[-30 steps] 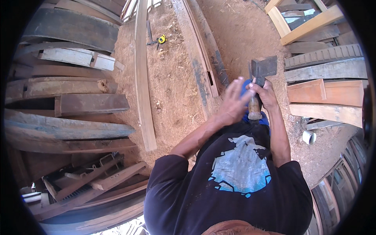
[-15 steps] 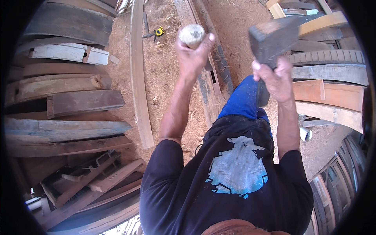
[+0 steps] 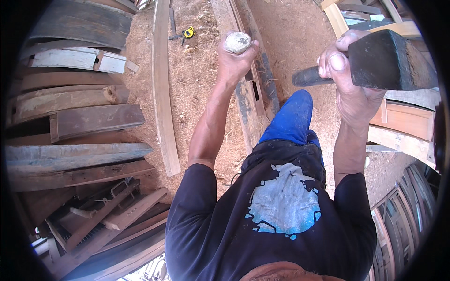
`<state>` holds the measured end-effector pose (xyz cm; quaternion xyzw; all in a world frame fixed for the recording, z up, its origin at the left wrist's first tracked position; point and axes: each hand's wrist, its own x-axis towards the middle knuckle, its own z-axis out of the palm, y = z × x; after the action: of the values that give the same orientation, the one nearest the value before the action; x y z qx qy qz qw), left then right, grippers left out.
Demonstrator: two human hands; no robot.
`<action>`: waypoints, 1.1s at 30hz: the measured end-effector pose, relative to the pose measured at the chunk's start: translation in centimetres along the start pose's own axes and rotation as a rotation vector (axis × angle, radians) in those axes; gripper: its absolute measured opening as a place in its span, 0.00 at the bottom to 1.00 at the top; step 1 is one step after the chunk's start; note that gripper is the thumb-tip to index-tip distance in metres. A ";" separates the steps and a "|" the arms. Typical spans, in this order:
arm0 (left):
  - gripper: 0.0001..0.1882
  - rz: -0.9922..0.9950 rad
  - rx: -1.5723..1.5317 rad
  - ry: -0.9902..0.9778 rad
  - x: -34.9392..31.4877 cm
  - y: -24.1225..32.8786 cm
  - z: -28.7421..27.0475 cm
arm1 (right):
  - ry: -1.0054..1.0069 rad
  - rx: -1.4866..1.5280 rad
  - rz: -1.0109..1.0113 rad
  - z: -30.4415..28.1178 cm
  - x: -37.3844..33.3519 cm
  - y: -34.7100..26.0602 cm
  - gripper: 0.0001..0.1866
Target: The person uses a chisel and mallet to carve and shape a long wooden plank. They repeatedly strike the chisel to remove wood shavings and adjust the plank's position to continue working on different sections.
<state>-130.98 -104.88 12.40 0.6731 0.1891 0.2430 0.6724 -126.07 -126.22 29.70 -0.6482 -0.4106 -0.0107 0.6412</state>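
Left hand (image 3: 234, 63) is wrapped in a fist around a tool with a round, pale butt end (image 3: 237, 42) pointing up at me. Can't really tell what the rest of it looks like, since my fist hides most of it. It's up over the long timber (image 3: 248, 105) with the dark slot (image 3: 256, 91) in it; can't tell if it's touching.

Right hand (image 3: 349, 97) is curled tight round a mallet with a chunky dark head (image 3: 386, 60), gripping right up by the head, with the handle (image 3: 309, 76) poking out to the left. It's held up off to the right, well apart from my left fist.

Ground's covered in shavings (image 3: 201, 112). Past the pale board (image 3: 162, 93) on my left there's a yellow tape measure (image 3: 188, 32) lying just beside a hammer (image 3: 173, 25).
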 end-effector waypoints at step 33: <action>0.12 0.173 0.052 -0.098 -1.1 -0.2 2.4 | -0.656 -1.028 0.079 2.2 4.5 7.3 0.16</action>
<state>-130.49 -107.49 12.16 0.7152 0.1037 0.2620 0.6397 -120.20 -120.85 25.79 -0.8589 -0.5045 0.0163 0.0862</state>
